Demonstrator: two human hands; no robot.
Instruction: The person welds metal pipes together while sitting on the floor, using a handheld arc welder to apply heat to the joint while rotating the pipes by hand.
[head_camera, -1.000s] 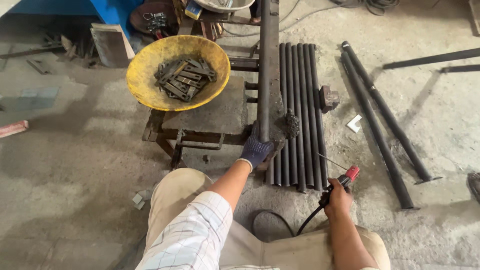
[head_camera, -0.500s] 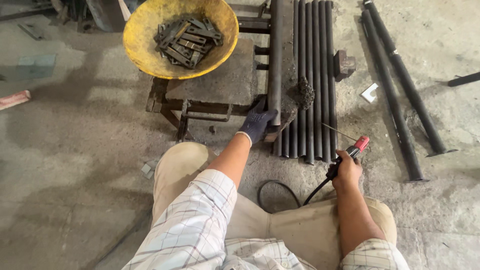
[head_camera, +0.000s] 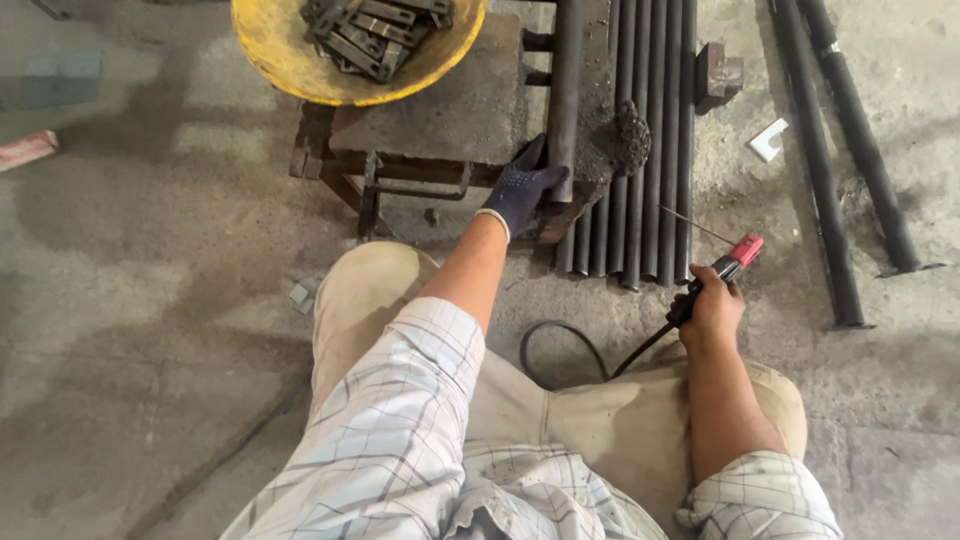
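Steel pipe (head_camera: 566, 90) is gripped at its near end by the gloved left hand (head_camera: 522, 190), closed around it, on the low metal surface (head_camera: 440, 120). A red electrode holder (head_camera: 735, 255) (thin rod attached) is clasped by the right hand (head_camera: 712, 312). More pipes (head_camera: 655, 140) lie just beside; a yellow pan (head_camera: 290, 60) of brackets sits behind.

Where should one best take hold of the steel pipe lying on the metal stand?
Probably at the near end of the steel pipe, coming from the left, as the gloved left hand does; rough lumps and stacked pipes crowd its right side.
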